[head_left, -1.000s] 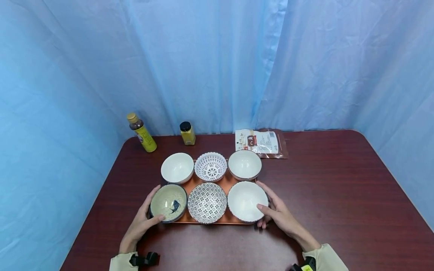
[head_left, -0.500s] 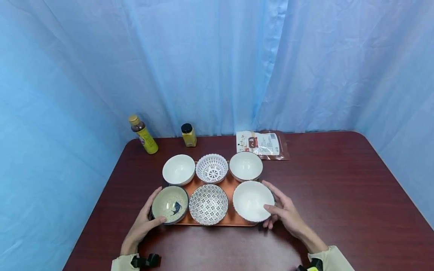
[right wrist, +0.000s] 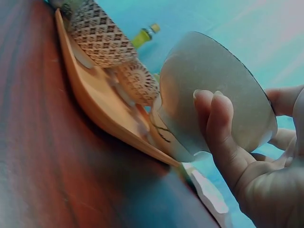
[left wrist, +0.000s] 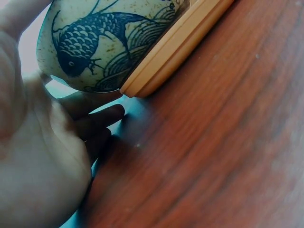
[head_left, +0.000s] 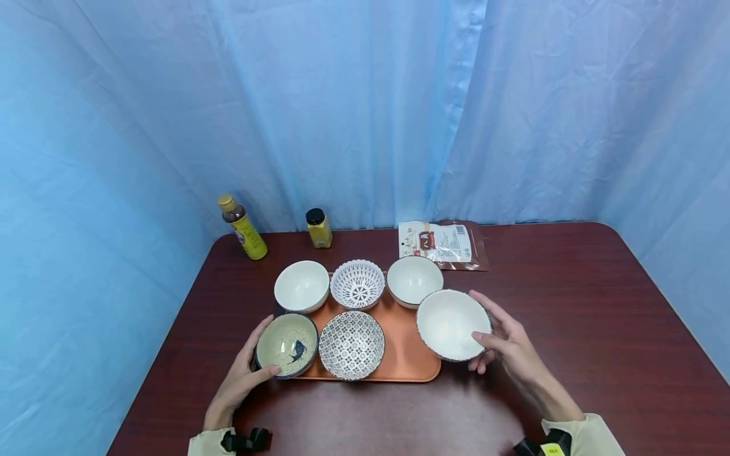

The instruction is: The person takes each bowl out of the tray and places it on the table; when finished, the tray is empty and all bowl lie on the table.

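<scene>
The right hand [head_left: 516,351] holds the white bowl [head_left: 453,324], with its thumb over the rim and its other fingers bent against the outside. The white bowl is up in the air over the right edge of the orange tray [head_left: 407,348], and the view from the right wrist shows its smooth, plain side. The left hand [head_left: 239,373] grips the fish bowl [head_left: 285,339], with the thumb on its rim and the fingers around its left side. The fish bowl sits at the front left of the tray, and it has a blue fish inside and another one outside. Next to it, in the front middle, is the patterned bowl [head_left: 352,345]. The back row has the left back bowl [head_left: 302,286], the lacy bowl [head_left: 357,285] in the middle, and the right back bowl [head_left: 414,280]. The tray rests on the dark red tabletop [head_left: 559,304]. Behind it, a bottle [head_left: 245,231] and a small jar [head_left: 318,229] stand on the left, and a packet [head_left: 441,240] lies behind the right back bowl. A blue curtain [head_left: 342,114] hangs at the back.
</scene>
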### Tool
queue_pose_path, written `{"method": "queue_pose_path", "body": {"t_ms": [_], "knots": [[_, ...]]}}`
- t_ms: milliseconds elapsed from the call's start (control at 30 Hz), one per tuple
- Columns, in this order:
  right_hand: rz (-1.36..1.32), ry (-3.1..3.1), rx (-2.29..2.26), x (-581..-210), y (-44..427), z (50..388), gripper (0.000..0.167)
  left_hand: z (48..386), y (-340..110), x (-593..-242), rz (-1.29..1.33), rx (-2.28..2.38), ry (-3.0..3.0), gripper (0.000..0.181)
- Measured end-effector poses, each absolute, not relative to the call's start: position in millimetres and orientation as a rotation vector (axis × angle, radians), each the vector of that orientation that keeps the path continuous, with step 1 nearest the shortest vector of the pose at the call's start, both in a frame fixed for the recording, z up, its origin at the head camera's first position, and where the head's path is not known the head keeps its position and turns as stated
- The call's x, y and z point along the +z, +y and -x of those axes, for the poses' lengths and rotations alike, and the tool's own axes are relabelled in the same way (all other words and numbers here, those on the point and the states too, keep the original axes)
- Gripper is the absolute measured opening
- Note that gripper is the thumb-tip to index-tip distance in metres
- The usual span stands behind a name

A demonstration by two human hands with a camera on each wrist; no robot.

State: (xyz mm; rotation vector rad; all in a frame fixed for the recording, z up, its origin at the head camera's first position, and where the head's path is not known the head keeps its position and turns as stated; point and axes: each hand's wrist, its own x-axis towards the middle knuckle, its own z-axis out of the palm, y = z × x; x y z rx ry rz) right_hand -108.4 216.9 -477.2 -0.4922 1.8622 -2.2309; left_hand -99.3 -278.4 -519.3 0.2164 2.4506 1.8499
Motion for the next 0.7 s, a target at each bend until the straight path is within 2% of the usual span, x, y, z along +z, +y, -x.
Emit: {"method": "queue_pose_path", "body": {"t_ms": [700], "knots": [[0.294, 1.795, -2.561, -475.0, 248.1, 136.9, 0.065, 98.9, -279.1, -520.5, -0.233, 1.852, 2.462, 0.090]]}}
